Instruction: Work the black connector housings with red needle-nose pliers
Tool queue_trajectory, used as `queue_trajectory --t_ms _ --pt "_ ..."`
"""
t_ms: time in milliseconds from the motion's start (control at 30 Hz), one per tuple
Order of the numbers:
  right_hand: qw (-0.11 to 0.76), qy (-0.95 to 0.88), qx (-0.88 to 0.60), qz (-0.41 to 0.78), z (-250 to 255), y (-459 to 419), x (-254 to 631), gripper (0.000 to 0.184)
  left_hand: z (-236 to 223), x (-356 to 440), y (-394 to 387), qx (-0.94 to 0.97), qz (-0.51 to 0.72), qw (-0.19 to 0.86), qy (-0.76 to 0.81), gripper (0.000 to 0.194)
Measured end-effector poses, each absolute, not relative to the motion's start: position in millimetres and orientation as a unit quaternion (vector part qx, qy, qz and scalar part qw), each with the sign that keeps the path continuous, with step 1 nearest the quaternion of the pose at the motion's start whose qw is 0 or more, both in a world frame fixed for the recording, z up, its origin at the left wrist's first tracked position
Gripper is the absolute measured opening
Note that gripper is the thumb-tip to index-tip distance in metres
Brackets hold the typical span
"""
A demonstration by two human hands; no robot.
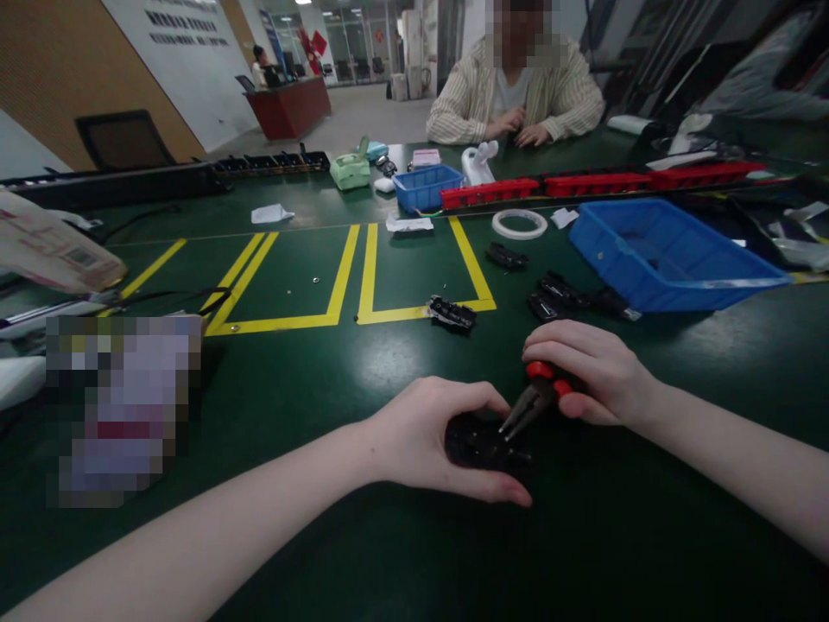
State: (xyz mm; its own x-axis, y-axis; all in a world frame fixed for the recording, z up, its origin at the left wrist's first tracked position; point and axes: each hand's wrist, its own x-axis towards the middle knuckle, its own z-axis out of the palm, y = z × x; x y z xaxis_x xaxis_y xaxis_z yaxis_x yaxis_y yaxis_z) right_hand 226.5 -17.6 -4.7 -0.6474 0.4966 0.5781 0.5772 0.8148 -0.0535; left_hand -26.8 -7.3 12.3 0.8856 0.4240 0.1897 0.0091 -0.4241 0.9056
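Observation:
My left hand (pixel 446 441) grips a small black plastic part (pixel 483 442) near the front of the green table, thumb on the near side and fingers round the far side. In my right hand (pixel 592 371) is a pair of red-handled needle-nose pliers (pixel 529 406). Their jaws are slightly apart, and the tips reach down to the top of the black part; whether they pinch anything cannot be made out. A similar black part with a silvery edge (pixel 452 315) lies beyond my left hand. More black parts (pixel 553 295) rest past my right hand.
A blue bin (pixel 673 259) stands at the right, with a roll of white tape (pixel 519 225) beside it. Yellow tape (pixel 285 325) marks the green table (pixel 311 380). Farther back are a small blue basket (pixel 427 188) and red strips (pixel 596 183). A person (pixel 518 95) sits opposite.

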Motion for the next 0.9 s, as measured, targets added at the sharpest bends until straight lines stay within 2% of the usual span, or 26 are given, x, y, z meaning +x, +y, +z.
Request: queue_trajectory --t_ms 300,633,900 --pt "0.302 -0.907 -0.291 -0.044 -0.6 -22.2 222.9 0.035 19.9 -26.8 -7.0 0.836 0.152 0.504 0.158 0.037" --pt "0.306 -0.904 -0.299 -0.031 1.9 -22.3 221.0 0.034 18.6 -26.4 -6.3 0.843 0.132 0.500 0.151 0.036" --pt "0.305 -0.903 -0.303 -0.003 2.5 -22.6 221.1 0.026 18.7 -26.3 -5.3 0.845 0.129 0.497 0.149 0.035"
